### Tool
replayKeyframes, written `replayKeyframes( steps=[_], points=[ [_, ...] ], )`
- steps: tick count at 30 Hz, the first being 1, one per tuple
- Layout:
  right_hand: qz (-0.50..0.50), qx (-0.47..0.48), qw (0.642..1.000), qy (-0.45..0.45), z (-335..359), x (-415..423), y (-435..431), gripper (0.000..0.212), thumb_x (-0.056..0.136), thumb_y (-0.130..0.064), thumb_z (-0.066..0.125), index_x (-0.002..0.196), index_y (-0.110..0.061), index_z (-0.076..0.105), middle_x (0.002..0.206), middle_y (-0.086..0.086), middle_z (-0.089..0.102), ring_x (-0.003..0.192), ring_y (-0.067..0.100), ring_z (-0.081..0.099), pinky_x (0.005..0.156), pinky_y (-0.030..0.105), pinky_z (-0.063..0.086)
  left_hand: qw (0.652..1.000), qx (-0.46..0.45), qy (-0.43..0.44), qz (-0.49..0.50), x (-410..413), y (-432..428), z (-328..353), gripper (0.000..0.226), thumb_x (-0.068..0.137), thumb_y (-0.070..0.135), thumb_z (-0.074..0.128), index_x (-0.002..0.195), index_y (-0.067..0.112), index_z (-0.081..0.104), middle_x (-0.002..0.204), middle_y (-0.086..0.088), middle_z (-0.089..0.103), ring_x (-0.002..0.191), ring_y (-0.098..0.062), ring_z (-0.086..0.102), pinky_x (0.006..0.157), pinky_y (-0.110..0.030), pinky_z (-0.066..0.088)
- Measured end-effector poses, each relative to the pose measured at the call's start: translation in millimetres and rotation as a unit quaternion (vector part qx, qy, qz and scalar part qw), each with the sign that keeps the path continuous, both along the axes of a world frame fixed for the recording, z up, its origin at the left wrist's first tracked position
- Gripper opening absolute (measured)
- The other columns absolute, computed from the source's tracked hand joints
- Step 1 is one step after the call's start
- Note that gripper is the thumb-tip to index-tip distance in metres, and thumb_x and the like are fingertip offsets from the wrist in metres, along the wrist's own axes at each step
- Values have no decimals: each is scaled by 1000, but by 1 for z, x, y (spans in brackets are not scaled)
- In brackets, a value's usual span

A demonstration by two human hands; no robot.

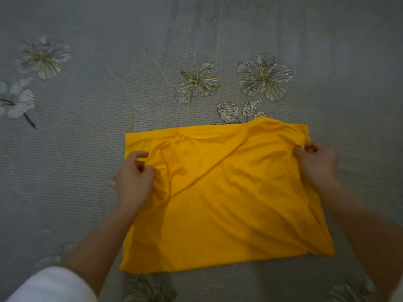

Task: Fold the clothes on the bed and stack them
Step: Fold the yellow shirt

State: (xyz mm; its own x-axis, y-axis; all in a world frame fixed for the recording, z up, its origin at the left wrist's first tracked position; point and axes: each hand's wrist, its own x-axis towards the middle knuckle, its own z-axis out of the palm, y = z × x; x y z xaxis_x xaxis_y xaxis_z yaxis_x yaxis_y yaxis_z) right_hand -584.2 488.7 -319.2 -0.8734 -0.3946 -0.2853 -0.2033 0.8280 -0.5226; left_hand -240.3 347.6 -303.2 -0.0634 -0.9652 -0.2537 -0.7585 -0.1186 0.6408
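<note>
The left hand (134, 177) is pinching a gather of cloth between curled fingers and thumb, near the left edge of the yellow garment (218, 203). The right hand (317, 164), slightly blurred, is curling its fingers round the matching spot on the right edge. Both grips are narrow and closed on fabric, not flat on it. They are sitting level with each other, one on each side, probably so that the upper layer travels evenly and the coming crease runs straight across. A diagonal ridge of cloth is running between the two hands, and small puckers are spreading from each pinch, which suggests the layer is being drawn taut as it is carried over. The garment is lying in the middle of the bed, on the grey sheet (130, 73), already narrowed to a rough rectangle with its neckline at the far edge and its near edge lying close to the person. The sheet's printed flowers (265, 77) are showing just beyond the far edge. A white sleeve (52, 284) is showing at the lower left. No other clothes and no stack are showing here.
</note>
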Motion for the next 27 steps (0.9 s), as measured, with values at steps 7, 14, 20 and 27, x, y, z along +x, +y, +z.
replayKeyframes(
  steps=[7, 14, 20, 27],
  points=[
    [44, -47, 994, 93, 18, 14, 12, 40, 90, -19, 57, 126, -4, 52, 116, 17, 56, 113, 34, 50, 96, 41, 36, 984, -90, 31, 151, 18, -48, 5, 40, 93, 20, 49, 131, 8, 44, 127, -13, 55, 115, -22, 54, 98, -37, 41],
    [400, 135, 902, 92, -2, 87, 69, 62, 96, -53, 21, 151, -33, -1, 161, -3, -4, 148, 17, -7, 117, 43, 0, 858, -92, -232, -449, -18, 41, -22, 57, 95, 54, 4, 149, 35, 0, 160, 3, -5, 146, -20, -11, 116, -44, -5],
    [355, 197, 909, 96, -17, 66, 104, 69, 85, -64, -2, 147, -38, -14, 157, -5, -20, 144, 14, -20, 119, 44, -6, 900, -17, -290, -326, -17, -29, -44, 63, 94, 59, 12, 149, 38, -10, 159, 3, -17, 145, -25, -17, 116, -47, -10],
    [405, 158, 887, 154, -11, 93, 123, 64, 95, -56, 12, 150, -23, 16, 158, 7, 13, 146, 25, 12, 116, 48, 5, 881, -136, -224, -394, -3, 57, -28, 60, 98, 50, 15, 152, 26, 6, 160, -3, -3, 147, -22, -8, 118, -43, -1]
  ],
)
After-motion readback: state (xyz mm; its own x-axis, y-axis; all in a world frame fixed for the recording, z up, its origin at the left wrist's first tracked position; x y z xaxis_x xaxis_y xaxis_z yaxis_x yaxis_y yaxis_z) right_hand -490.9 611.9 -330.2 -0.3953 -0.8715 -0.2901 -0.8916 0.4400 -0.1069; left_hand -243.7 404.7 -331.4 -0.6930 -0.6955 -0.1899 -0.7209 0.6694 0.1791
